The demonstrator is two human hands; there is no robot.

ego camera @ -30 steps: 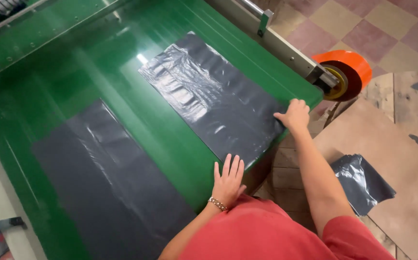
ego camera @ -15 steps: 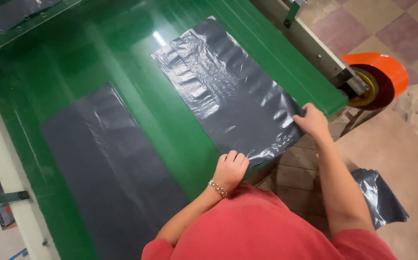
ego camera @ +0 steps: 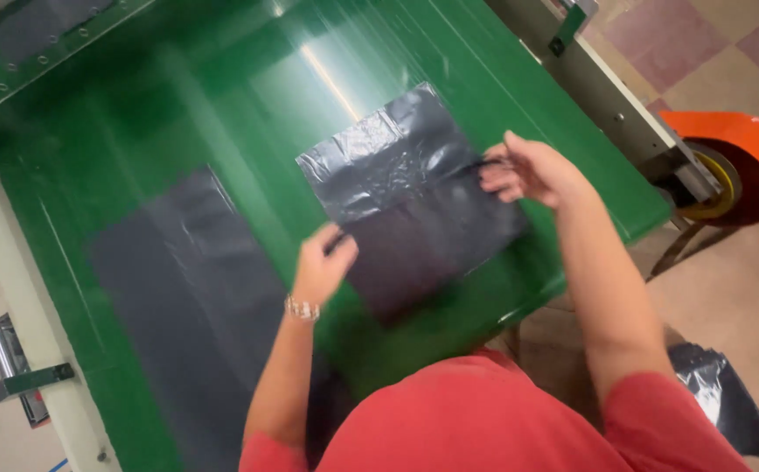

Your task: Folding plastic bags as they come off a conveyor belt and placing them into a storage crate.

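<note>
Stretching across most of the view, a glossy green worktop (ego camera: 222,114) slopes between a pale metal frame (ego camera: 12,288) on the left and a grey side rail (ego camera: 607,96) on the right. One flat black bag (ego camera: 187,288) lies on its left part. Just right of it, the left hand (ego camera: 323,262) pinches the near left edge of a second, folded black bag (ego camera: 406,192); the right hand (ego camera: 532,170) grips that bag's right edge. Beyond the rail sit an orange wheel guard (ego camera: 747,144) and tiled floor (ego camera: 712,52). A red shirt (ego camera: 484,419) hides the worktop's near edge; another dark bag (ego camera: 729,402) on the floor is partly cut off
</note>
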